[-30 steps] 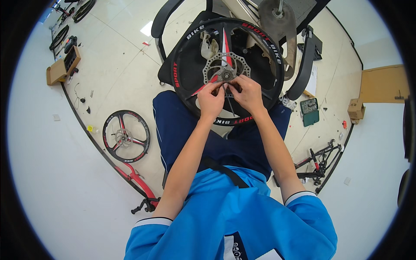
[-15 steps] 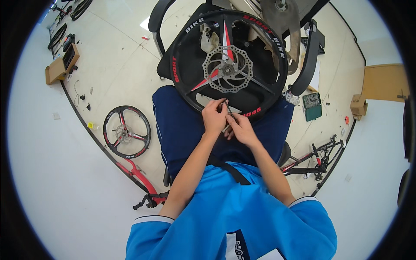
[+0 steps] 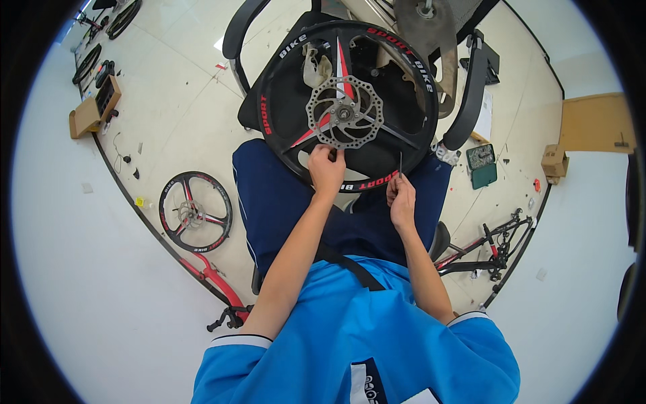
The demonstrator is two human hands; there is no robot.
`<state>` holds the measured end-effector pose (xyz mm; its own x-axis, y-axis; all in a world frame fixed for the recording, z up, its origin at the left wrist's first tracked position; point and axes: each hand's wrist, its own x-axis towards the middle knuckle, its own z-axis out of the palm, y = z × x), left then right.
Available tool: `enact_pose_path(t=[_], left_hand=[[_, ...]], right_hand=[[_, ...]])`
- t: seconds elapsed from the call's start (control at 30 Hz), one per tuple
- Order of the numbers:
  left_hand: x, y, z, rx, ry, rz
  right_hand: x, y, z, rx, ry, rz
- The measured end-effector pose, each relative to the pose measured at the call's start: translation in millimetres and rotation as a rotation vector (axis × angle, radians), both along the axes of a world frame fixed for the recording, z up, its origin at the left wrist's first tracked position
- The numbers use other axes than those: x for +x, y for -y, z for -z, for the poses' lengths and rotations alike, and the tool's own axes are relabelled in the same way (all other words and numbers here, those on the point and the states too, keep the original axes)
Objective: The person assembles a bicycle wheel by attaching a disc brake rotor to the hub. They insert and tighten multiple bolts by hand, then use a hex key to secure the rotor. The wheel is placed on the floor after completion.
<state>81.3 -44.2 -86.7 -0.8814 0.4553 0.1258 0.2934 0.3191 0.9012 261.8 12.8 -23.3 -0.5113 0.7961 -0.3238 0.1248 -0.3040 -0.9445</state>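
A black three-spoke bicycle wheel (image 3: 269,138) with red and silver spoke trim lies flat on a chair, its near edge over my lap. At its hub sits a silver disc brake rotor (image 3: 367,125) full of holes. My left hand (image 3: 326,171) is at the rotor's near rim, thumb and fingers pinched together; what they hold, if anything, is too small to make out. To the right, by the wheel's near rim, my right hand (image 3: 402,200) is closed around a thin dark hex key (image 3: 401,163) that points away from me.
Chair armrests (image 3: 471,101) flank the wheel. On the floor lie a second wheel (image 3: 222,220) and red frame part (image 3: 222,283) at left, and a black-red bike frame (image 3: 471,265) and green case of small parts (image 3: 483,176) at right. Cardboard boxes (image 3: 86,116) stand by the walls.
My hands, together on the hex key before, have parted. The left has moved up to the rotor's rim; the right has moved to the right with the hex key.
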Motion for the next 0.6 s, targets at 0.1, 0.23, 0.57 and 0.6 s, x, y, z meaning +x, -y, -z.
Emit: enact_pose_path(t=[0.1, 0.23, 0.57, 0.6], left_hand=[[10.9, 12.0, -9.6, 0.078, 0.028, 0.02], [18.9, 26.7, -17.7, 0.13, 0.376, 0.034], [-2.8, -4.4, -85.0, 0.3, 0.111, 0.084], [-10.0, -11.2, -84.5, 0.302, 0.06, 0.072]], right_hand=[[-6.5, 0.1, -11.6, -0.101, 0.07, 0.017], [-6.6, 2.9, -9.3, -0.13, 0.022, -0.125], [-6.9, -0.7, -4.5, 0.015, 0.013, -0.085], [-7.2, -0.1, -5.9, 0.008, 0.01, -0.093]])
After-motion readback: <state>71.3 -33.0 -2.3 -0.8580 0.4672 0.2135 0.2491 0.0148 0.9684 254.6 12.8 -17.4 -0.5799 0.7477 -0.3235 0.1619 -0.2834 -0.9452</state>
